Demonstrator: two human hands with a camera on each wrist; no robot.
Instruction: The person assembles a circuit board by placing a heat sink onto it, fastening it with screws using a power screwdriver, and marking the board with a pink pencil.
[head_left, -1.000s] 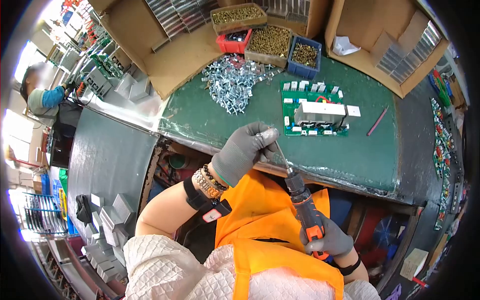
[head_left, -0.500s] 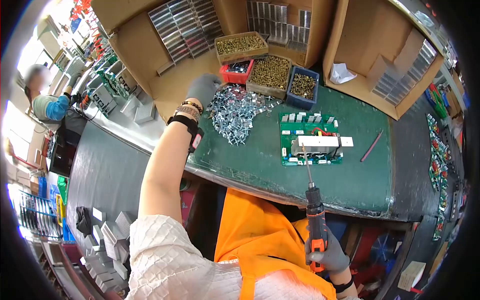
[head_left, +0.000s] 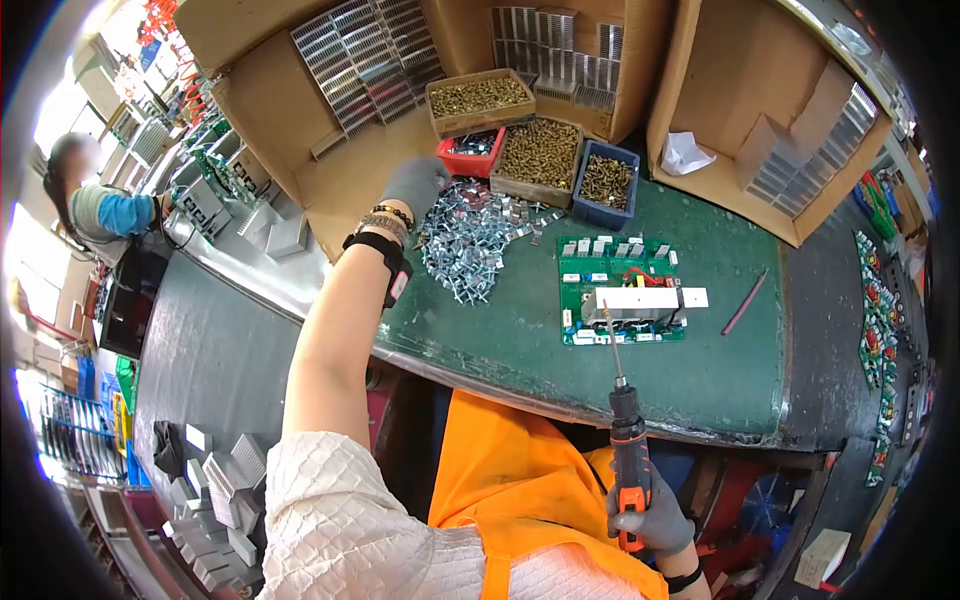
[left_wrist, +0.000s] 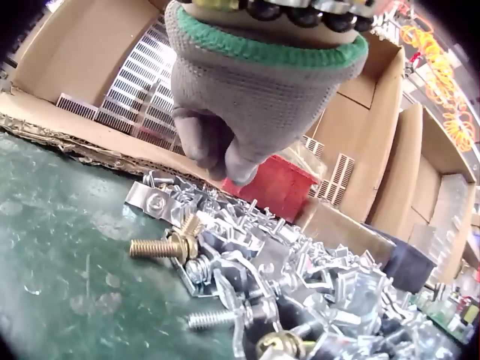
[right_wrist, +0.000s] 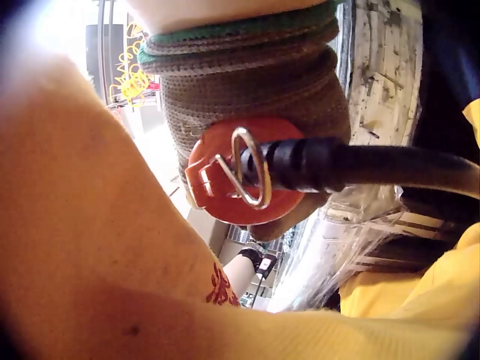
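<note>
Clock is read from the board in the head view, 12 being away from the wearer. The circuit board w/ its long heatsink lies flat on the green bench, prob. kept central so both hands can get at it. At 6 o'clock the right hand grips the electric screwdriver round its body, bit pointing twd 12, presumably held thus to save picking it up for each use. At approx. 10 o'clock the left hand, fingers bent down, is over the far edge of the clip pile, near the red bin; that heap seems left loose within reach for quick grabbing. Brass screws sit in a tray at 11, w/ the blue bin at 12, likely sorted to keep hardware apart (a purplish stick, pen maybe, lies at 3). Hard to make out: whether the left fingertips pinch a clip or hold nothing; can't tell, as the head view shows mainly the back of the glove and the L wrist view shows no clear item betw. them. Bit tip overlaps the heatsink, but contact is unclear. In the R wrist view the orange end cap hides most fingers, and the cable gets cut off at that frame's 3 o'clock.
</note>
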